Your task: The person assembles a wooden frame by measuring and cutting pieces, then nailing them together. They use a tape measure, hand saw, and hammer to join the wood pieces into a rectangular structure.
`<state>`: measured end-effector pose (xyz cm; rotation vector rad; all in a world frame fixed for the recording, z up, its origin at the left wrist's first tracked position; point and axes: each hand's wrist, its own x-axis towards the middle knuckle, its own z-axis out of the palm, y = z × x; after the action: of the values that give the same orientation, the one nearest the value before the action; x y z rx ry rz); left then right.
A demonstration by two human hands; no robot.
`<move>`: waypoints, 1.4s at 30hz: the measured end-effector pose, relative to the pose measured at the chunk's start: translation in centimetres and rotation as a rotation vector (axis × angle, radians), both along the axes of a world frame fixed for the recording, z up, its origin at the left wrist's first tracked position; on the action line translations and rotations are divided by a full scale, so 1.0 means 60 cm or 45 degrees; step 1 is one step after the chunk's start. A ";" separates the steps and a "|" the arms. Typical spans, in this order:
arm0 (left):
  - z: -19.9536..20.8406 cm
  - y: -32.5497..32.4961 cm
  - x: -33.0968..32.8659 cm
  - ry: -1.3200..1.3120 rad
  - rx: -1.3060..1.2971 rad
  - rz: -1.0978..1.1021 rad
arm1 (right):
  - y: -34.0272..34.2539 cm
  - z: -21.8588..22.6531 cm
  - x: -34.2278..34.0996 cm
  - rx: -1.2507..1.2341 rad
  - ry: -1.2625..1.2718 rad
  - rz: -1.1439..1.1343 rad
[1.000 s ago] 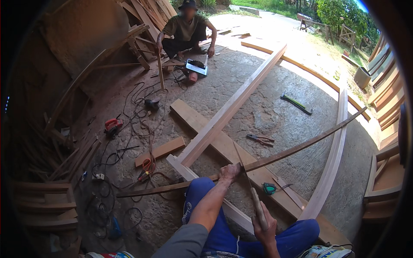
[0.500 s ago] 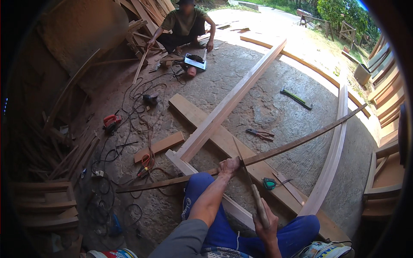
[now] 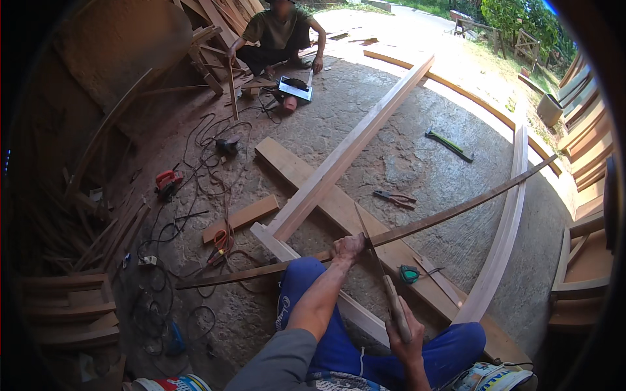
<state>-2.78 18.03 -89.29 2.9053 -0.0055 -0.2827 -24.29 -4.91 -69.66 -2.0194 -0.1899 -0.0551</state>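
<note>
My left hand (image 3: 349, 248) is closed around a long, thin wooden strip (image 3: 450, 216), which runs from the floor at the left, over my knee, to the far right. My right hand (image 3: 405, 333) grips the wooden handle of a handsaw (image 3: 395, 306). The saw's narrow blade crosses the strip just right of my left fingers, its tip pointing away from me. Beneath the strip lies a wide plank (image 3: 345, 212). A teal tape measure (image 3: 409, 274) rests on that plank, near the saw. Whether the teeth have cut into the strip cannot be made out.
A pale timber frame (image 3: 355, 148) spreads across the floor. Pliers (image 3: 395, 199) and a green-and-black tool (image 3: 448, 146) lie inside it. Tangled cords and a red power tool (image 3: 169, 184) are at left. A person (image 3: 279, 36) squats beyond a circular saw (image 3: 295, 91).
The handsaw and my right hand have shifted slightly forward, away from me. My left hand stays on the strip. The other person's stick has swung from slanted to nearly upright.
</note>
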 end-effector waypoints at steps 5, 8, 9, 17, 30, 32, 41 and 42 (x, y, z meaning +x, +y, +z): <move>-0.004 -0.016 -0.010 -0.067 0.003 -0.051 | -0.068 0.061 -0.115 0.076 0.266 -0.055; -0.010 -0.005 -0.005 0.017 -0.074 0.095 | -0.008 -0.008 0.026 0.016 0.095 -0.055; 0.010 -0.016 0.013 0.014 -0.057 0.091 | 0.007 -0.019 0.065 0.002 -0.009 -0.035; 0.063 -0.012 0.000 0.115 -0.041 0.107 | -0.063 0.053 -0.080 -0.080 0.032 -0.005; 0.078 -0.034 -0.018 0.000 -0.035 0.051 | 0.030 -0.053 0.059 0.040 -0.040 -0.119; 0.090 -0.053 -0.018 -0.062 -0.033 0.027 | 0.033 -0.063 0.052 0.023 -0.111 -0.170; 0.064 -0.041 0.006 -0.083 -0.011 -0.037 | 0.033 -0.015 0.031 0.040 0.039 -0.204; 0.055 -0.041 0.003 -0.042 -0.014 -0.026 | 0.027 -0.038 0.021 -0.029 -0.077 -0.181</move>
<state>-2.58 15.58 -85.99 2.9002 -0.0415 -0.2369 -23.03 -3.27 -71.91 -2.0531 -0.0855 -0.2050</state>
